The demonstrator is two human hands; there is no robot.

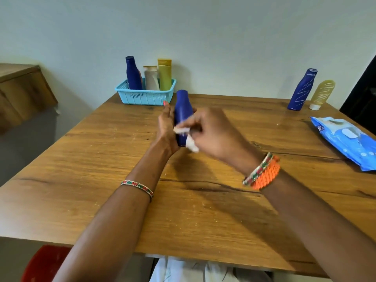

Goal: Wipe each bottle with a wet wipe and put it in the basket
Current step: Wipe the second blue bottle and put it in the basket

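- Left hand (167, 127) grips a blue bottle (183, 112) upright at frame centre, above the surface (101, 159).
- Right hand (211, 132) pinches a white wipe (190, 144) against it.
- Basket (145, 95) sits upper centre, holding three bottles.

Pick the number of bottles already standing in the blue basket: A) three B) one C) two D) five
A: the basket holds a dark blue bottle, a grey-white bottle and a yellow-green bottle, all standing upright.

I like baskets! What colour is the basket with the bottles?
Light blue basket, clearest in the head view.
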